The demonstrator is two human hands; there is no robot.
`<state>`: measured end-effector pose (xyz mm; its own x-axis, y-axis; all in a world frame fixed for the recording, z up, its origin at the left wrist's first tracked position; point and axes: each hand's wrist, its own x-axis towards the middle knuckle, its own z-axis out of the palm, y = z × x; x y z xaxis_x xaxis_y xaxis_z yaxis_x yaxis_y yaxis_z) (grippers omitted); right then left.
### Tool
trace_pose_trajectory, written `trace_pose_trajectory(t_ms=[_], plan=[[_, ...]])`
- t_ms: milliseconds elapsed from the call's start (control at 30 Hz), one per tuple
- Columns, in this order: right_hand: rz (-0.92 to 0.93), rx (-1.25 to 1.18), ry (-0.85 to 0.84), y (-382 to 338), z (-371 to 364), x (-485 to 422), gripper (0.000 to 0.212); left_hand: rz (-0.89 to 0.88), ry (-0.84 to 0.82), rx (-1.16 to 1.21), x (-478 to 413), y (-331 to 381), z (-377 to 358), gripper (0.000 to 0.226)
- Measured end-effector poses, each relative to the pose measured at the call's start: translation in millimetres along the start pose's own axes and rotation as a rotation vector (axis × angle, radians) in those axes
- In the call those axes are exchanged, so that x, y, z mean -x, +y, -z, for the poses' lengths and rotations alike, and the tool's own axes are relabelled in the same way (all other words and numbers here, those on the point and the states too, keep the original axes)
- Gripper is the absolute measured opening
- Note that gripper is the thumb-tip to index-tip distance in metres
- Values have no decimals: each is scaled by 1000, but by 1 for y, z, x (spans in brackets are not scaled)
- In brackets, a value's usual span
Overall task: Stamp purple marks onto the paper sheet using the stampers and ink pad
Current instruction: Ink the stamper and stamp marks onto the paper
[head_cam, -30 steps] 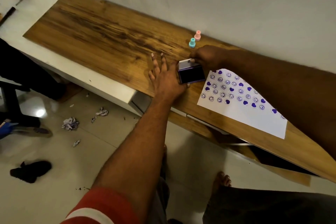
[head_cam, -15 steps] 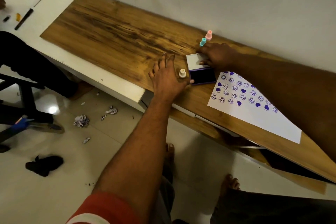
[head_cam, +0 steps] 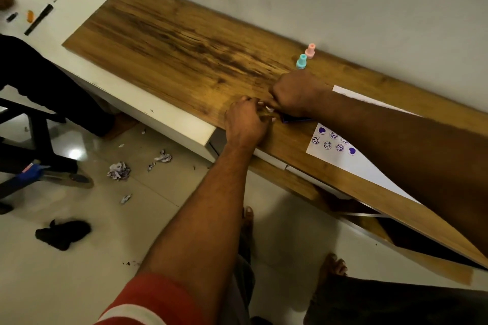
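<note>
Far left: a white top (head_cam: 111, 42) carries a black pen (head_cam: 39, 20) and a few small items too small to identify. A second person's dark trouser leg (head_cam: 39, 82) stands beside it. On the floor (head_cam: 79, 285) below lie crumpled paper scraps (head_cam: 118, 171) and a black cloth (head_cam: 63, 233).

Centre: the wooden table (head_cam: 184, 42) runs along the wall. The left hand (head_cam: 245, 124) rests at its near edge, back of the hand up. Its fingers (head_cam: 260, 113) are curled tight and bunched together. Pale specks show at the fingertips; whether they pinch anything cannot be told, as the area is blurred.

The right hand (head_cam: 295, 93) sits just beyond, touching the left hand at the fingertips. Its fingers (head_cam: 277, 103) are bent under, knuckles up. The ink pad (head_cam: 295, 120) lies flat on the table directly beneath this hand, with only its dark purple near edge showing. Whether the fingers grip the pad or merely rest on it cannot be told.

Behind the right hand, close to the wall, a teal stamper (head_cam: 301, 61) and a pink stamper (head_cam: 310, 50) stand upright side by side, clear of both hands.

Right: the sheet (head_cam: 351, 169) lies flat on the table just right of the pad, largely covered by the right forearm. Purple marks (head_cam: 327, 144), smiley faces and hearts, show at its near left corner; the near part of the sheet is unmarked.
</note>
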<state>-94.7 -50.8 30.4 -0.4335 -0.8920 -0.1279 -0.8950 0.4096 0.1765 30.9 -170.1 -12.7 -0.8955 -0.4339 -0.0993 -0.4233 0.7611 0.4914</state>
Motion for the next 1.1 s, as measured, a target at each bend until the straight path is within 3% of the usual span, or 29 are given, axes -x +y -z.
trace_pose_trajectory(t_ms=[100,333,567,933,1100], plan=[[-5,23,-98,-8,3,-4,51,-13,21,-3,0,-1,-1,49],[43,-123,-111,-6,-11,-3,41,-28,93,36,2,-2,-6,27],[66,-48,-31,-4,-20,4,52,-47,53,3,2,0,-10,31],[222,-136,-21,7,-26,6,44,-71,45,19,2,-2,-14,29],[179,-169,0,7,-33,12,44,-93,49,32,3,-3,-14,25]])
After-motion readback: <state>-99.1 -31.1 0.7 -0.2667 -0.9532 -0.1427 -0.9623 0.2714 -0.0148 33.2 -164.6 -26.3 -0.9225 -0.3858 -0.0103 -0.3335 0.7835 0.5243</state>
